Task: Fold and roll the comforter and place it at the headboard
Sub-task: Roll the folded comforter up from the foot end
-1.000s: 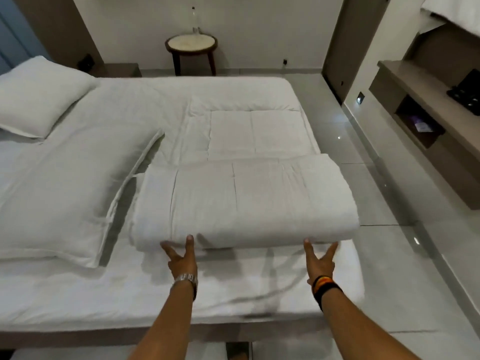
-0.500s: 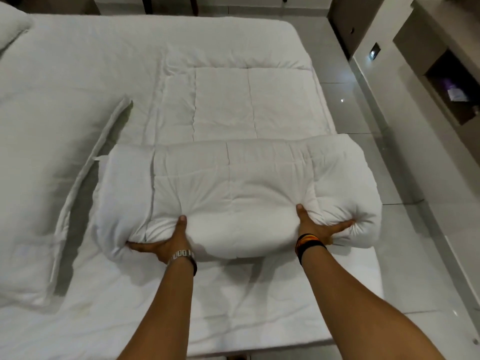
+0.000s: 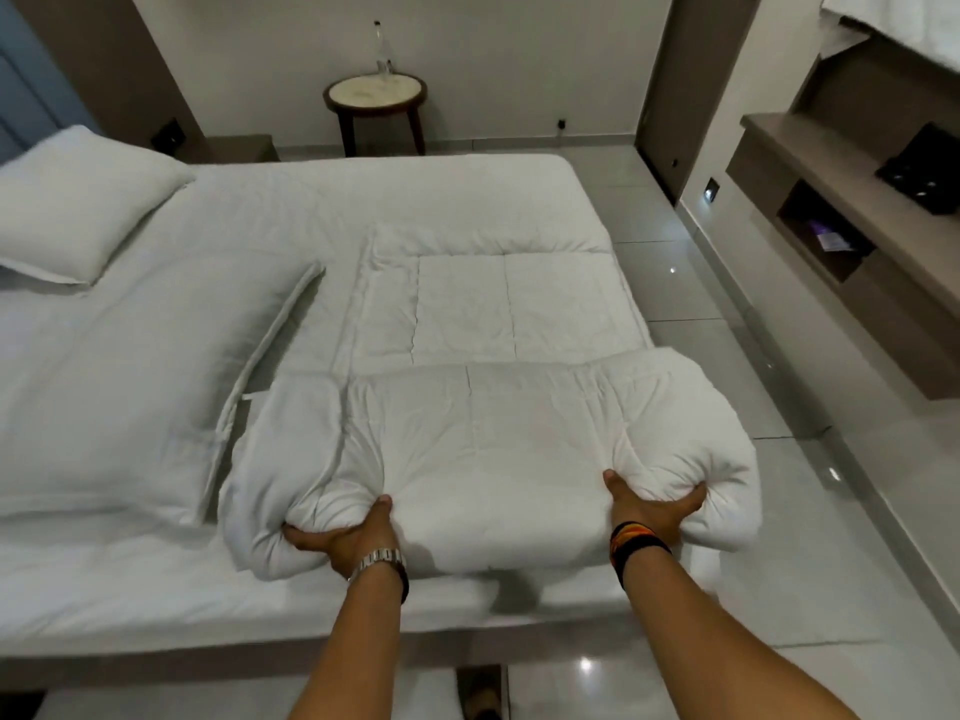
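The white quilted comforter (image 3: 488,449) lies folded on the bed's right side, its near part bunched into a thick roll and its far part still flat. My left hand (image 3: 345,537), with a metal watch on the wrist, grips the roll's near left end from below, thumb on top. My right hand (image 3: 649,511), wearing dark and orange bands, grips the near right end the same way. The roll's near edge is lifted off the sheet and hangs slightly past the mattress corner on the right. The headboard (image 3: 67,70) stands at the far left, behind the pillows.
Two white pillows lie to the left: a large one (image 3: 119,397) beside the roll and a smaller one (image 3: 78,210) at the far left. A round side table (image 3: 375,93) holding a bottle stands beyond the bed. Grey tiled floor and a wall shelf (image 3: 841,210) are on the right.
My hands went from resting open at the comforter's near edge to gripping it from below. The near part has bunched up into a thicker roll and lifted off the sheet.
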